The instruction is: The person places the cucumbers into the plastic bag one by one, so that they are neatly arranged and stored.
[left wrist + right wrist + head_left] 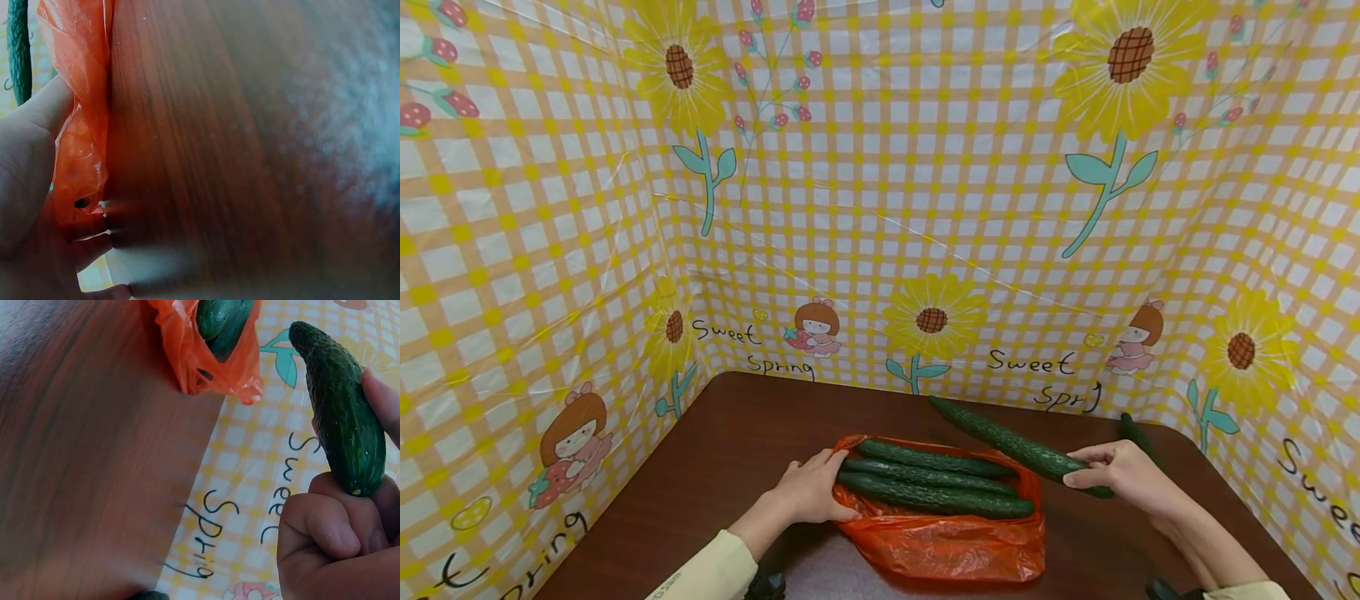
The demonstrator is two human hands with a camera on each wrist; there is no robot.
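An orange-red plastic bag (955, 546) lies on the table with its mouth turned up, and three dark green cucumbers (936, 477) show side by side inside. My left hand (808, 487) holds the bag's left end, thumb at the near rim and fingers at the far side; in the left wrist view the thin film (81, 144) partly covers the fingers. Above the bag's right side, my right hand (1112, 475) grips another cucumber (1000, 435) near its right end. That cucumber slants up and left, and in the right wrist view its blunt end (357, 469) sits between thumb and fingers.
One more cucumber (1138, 437) lies at the table's far right corner, partly hidden behind my right hand. The dark brown wooden table (730, 442) is bounded at the back and both sides by checked, flower-printed sheeting (880, 208).
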